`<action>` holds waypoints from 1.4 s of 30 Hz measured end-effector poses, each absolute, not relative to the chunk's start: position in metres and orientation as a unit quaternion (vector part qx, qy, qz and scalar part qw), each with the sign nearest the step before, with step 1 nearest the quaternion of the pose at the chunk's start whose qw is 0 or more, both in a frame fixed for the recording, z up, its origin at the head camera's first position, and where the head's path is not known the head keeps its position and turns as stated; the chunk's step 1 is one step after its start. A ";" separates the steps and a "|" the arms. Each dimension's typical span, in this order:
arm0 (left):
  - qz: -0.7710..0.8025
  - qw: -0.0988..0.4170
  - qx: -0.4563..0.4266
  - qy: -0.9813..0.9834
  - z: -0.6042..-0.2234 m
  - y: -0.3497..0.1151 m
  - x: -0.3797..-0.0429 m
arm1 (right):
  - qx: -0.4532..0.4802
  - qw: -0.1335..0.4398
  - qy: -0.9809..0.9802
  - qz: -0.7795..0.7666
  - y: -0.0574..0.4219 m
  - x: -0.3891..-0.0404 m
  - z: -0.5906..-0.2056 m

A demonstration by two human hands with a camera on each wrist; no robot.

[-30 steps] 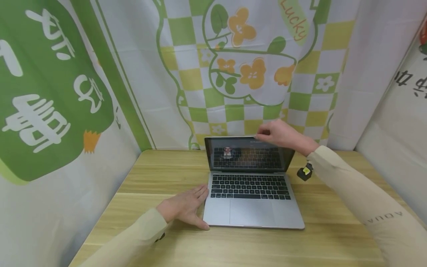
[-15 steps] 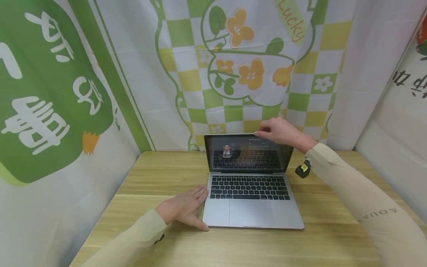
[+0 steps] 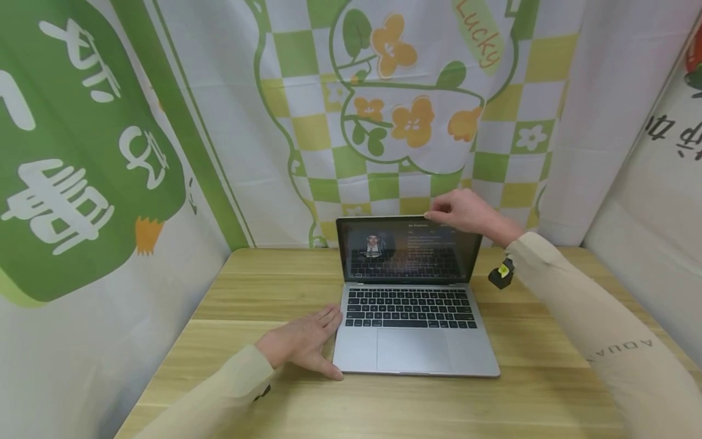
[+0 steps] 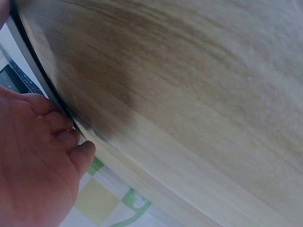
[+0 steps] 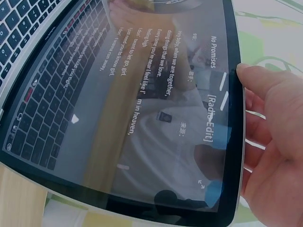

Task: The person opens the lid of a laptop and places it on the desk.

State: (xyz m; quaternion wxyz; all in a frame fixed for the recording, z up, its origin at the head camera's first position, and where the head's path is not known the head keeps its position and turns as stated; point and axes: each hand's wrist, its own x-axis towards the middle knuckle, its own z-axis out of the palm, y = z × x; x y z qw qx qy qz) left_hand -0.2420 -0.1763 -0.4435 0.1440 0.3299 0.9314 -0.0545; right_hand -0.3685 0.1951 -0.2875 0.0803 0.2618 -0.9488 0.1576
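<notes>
A silver laptop (image 3: pixel 414 353) stands on the wooden table with its lid raised and its screen (image 3: pixel 406 250) lit. My right hand (image 3: pixel 468 213) pinches the top edge of the lid, right of the middle. In the right wrist view the thumb (image 5: pixel 265 80) lies at the front of that edge and the other fingers sit behind it. The screen there shows song lyrics and reflects the keyboard. My left hand (image 3: pixel 304 341) rests on the table against the left side of the base, fingers extended and thumb near the front corner. The left wrist view shows the fingertips (image 4: pixel 85 153) beside the base's edge.
The wooden table (image 3: pixel 252 280) reaches back to a hanging cloth (image 3: pixel 307 134) with green and yellow checks, just behind the lid. Printed cloths also hang at the left (image 3: pixel 82 183) and right (image 3: pixel 652 183). A small black device (image 3: pixel 501 275) sits at my right wrist.
My right hand has risen slightly with the lid's top edge, and the lid leans further back. More of the screen content shows. My left hand has stayed by the base.
</notes>
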 end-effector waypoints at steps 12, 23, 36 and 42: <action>-0.060 0.138 0.334 0.931 -0.446 -0.178 -0.242 | 0.241 0.068 -0.954 0.167 0.196 -0.374 -0.285; -0.065 0.134 0.339 0.929 -0.444 -0.177 -0.242 | 0.223 0.061 -0.957 0.177 0.207 -0.382 -0.286; -0.066 0.138 0.337 0.929 -0.442 -0.175 -0.241 | 0.199 0.081 -0.961 0.174 0.213 -0.397 -0.290; -0.066 0.140 0.335 0.929 -0.442 -0.175 -0.242 | 0.190 0.085 -0.961 0.184 0.218 -0.403 -0.293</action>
